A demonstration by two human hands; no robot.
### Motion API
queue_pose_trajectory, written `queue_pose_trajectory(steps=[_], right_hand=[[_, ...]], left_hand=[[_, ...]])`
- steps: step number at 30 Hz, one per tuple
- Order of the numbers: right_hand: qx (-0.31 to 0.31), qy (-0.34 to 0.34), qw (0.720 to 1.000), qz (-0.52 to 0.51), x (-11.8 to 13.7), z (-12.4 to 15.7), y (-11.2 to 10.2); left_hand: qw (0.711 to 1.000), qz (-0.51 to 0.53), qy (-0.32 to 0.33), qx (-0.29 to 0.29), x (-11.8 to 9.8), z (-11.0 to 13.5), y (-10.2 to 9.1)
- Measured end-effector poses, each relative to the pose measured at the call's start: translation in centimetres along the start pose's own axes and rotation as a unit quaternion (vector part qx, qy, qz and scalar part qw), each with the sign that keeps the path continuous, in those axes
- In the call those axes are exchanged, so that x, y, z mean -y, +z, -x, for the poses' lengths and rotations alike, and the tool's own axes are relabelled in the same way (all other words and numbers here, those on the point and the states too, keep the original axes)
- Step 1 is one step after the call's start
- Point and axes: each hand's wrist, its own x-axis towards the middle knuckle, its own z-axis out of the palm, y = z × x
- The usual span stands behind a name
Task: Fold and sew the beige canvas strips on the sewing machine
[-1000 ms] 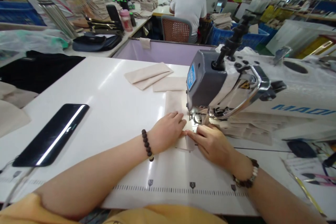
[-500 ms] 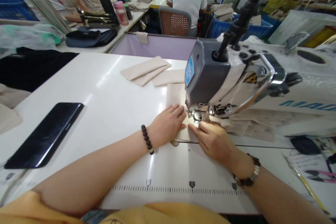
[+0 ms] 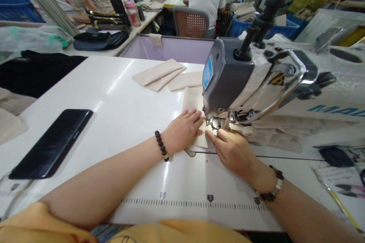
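A beige fabric piece [image 3: 192, 100] runs under the presser foot [image 3: 214, 123] of a grey and white sewing machine [image 3: 228, 79]. My left hand [image 3: 182, 129] lies flat on the near end of the fabric, fingers stretched toward the needle. My right hand [image 3: 232, 150] presses on the fabric's near right edge just in front of the foot, fingers together and extended. Both wrists wear bead bracelets.
More beige pieces [image 3: 159, 74] lie behind the machine on the white table [image 3: 114, 95]. A black phone [image 3: 51, 142] rests at the left. A stack of beige pieces [image 3: 273, 136] sits under the machine arm. A person in white sits on a chair [image 3: 190, 22] ahead.
The fabric has fed away from me under the foot; less of it shows in front of the needle. Both hands followed it slightly forward.
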Motion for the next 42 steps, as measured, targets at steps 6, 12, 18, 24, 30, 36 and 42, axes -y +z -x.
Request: queue_pose_trajectory(steps=[6,12,18,24,30,36,42], right_hand=[[-0.009,-0.001,1.000,0.002,0.1,0.1,0.0],[-0.015,0.001,1.000,0.015,0.0,-0.1,0.2],[-0.059,-0.086,0.994,-0.021,-0.4,0.5,-0.2],[-0.048,-0.092,0.994,-0.036,-0.4,0.6,-0.6],[-0.030,-0.041,0.999,-0.014,-0.4,0.3,0.1],[0.001,0.020,0.999,0.026,0.0,-0.1,0.0],[0.023,0.042,0.998,0.043,0.2,-0.4,-0.2]], left_hand=[[1.000,-0.002,-0.004,0.003,0.0,0.1,0.1],[1.000,-0.011,-0.018,0.000,0.1,0.0,0.4],[0.998,0.014,0.053,0.009,-0.5,1.0,-0.5],[0.995,0.052,0.079,0.038,-1.2,1.6,-1.4],[0.997,0.055,0.062,0.008,-0.5,0.9,-0.9],[0.998,0.038,0.055,0.007,-0.2,0.1,-0.5],[0.999,0.019,0.025,0.008,-0.3,-0.3,-0.7]])
